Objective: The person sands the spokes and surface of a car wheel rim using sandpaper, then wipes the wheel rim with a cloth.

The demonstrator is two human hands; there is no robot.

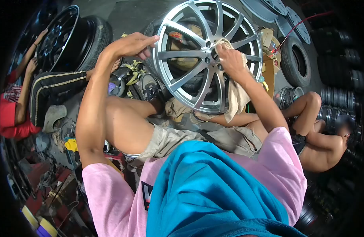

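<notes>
A silver multi-spoke alloy wheel rim (183, 55) is propped in front of me, face up towards me, over a tyre that shows partly between its spokes. My left hand (135, 44) is at the rim's left edge, its index finger stretched out with the fingertip at the lip and the other fingers loosely bent. My right hand (231, 60) is closed on a beige cloth (238, 94) and presses it against the spokes just right of the hub. The cloth's loose end hangs down over the rim's lower right side.
At left, a person in red (16, 114) has hands on a dark wheel rim (59, 35) beside a tyre (97, 41). Another person (322, 146) sits at right, near stacked rims (336, 98). A tyre (296, 61) and cardboard box (272, 73) stand right; tools and scraps litter the left floor.
</notes>
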